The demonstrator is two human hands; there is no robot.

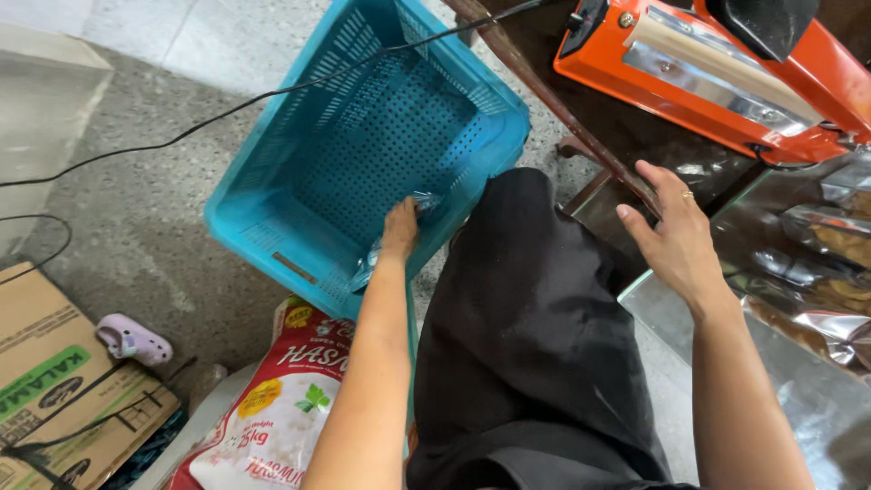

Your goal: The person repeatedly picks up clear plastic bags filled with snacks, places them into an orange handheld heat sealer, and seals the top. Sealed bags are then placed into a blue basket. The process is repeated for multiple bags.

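- Speckled grey floor (145, 227) carries a teal perforated crate (299, 172); a black cable (227, 111) runs across the floor and over the crate's far rim.
- Left hand (399, 229): lowered inside the crate at its near wall, grip closed on a clear sealed pouch (367, 268), which lies against that wall just below the hand.
- Step in hand, as judged: placing the pouch into the crate. The next move would call for opening the grip and lifting the hand clear of the rim.
- Right hand (676, 238): empty, fingers spread wide, hovering at the worktop (626, 136) edge.
- Beyond the right hand: an orange heat sealer (717, 91). To its right: filled foil pouches (830, 236) on a steel tray (798, 399).
- Left of the left forearm: a printed sack (272, 408), a cardboard box (63, 381) and a small lilac clog (133, 338).
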